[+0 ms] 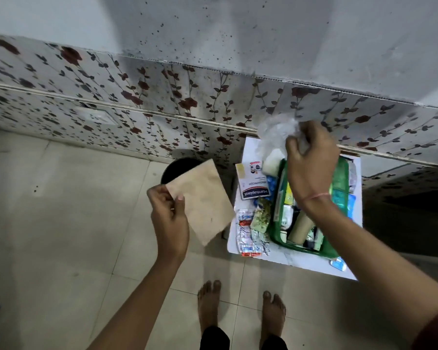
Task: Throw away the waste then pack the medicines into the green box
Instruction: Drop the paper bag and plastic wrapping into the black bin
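Pale floor tiles (61, 223) spread out under me, and a wall with red flower paper (137, 102) runs along the far side. My bare feet (240, 306) stand at six o'clock.

My left hand (168, 218) is in the middle. Its grip is pinched shut on a corner of a brown paper bag (202, 200). The bag sticks up toward one o'clock from my fingers. Its top edge covers part of a black bin (177, 165), which sits on the floor by the wall at twelve o'clock from that hand.

A small white surface (296, 261) stands at three o'clock from the left hand. The green box (339, 178) sits on it, open. I can see tubes and packets inside, but most are too small to name. My right hand (311, 160) hangs over the far end of the box. Its grip is closed on a scrunched clear plastic bag (276, 130), which puffs out at ten o'clock from the hand, close to the wall. A thin pink thread (316, 196) goes round that wrist.

More medicines lie on the surface at nine o'clock from the box. A plaster box (254, 189) lies near the far end. Foil pill strips (249, 231) lie nearer to me, just beside the box wall. One blue packet (338, 263) lies at the near edge, at five o'clock from the box.
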